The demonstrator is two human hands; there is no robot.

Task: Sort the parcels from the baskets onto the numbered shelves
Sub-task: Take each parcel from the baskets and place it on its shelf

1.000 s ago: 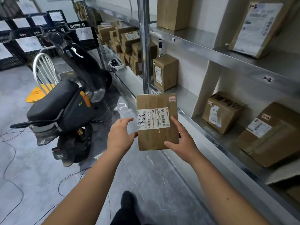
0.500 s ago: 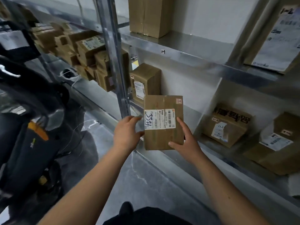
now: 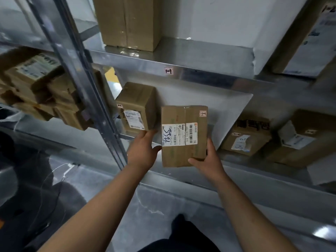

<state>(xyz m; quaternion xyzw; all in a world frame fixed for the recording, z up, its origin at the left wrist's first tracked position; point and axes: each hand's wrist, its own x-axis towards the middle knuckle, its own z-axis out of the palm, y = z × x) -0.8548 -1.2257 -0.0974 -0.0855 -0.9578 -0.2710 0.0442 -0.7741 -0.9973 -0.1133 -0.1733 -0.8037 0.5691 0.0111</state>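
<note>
While I am holding the parcel (image 3: 184, 136) upright between both hands at the shelf (image 3: 205, 60) bay's mouth, left hand (image 3: 143, 149) cupping its side, right hand (image 3: 206, 158) gripping its lower corner, I am risking knocking the neighbouring box (image 3: 135, 106) as it slides in.

A: Parcel (image 3: 184, 136)?
B: Brown cardboard box, taped seam, white label handwritten "3321", barcode alongside. Held upright, label facing the camera, before the lower shelf (image 3: 236, 161) bay.
A: Shelf marking?
B: Small tag (image 3: 168, 71) on the upper shelf edge.
</note>
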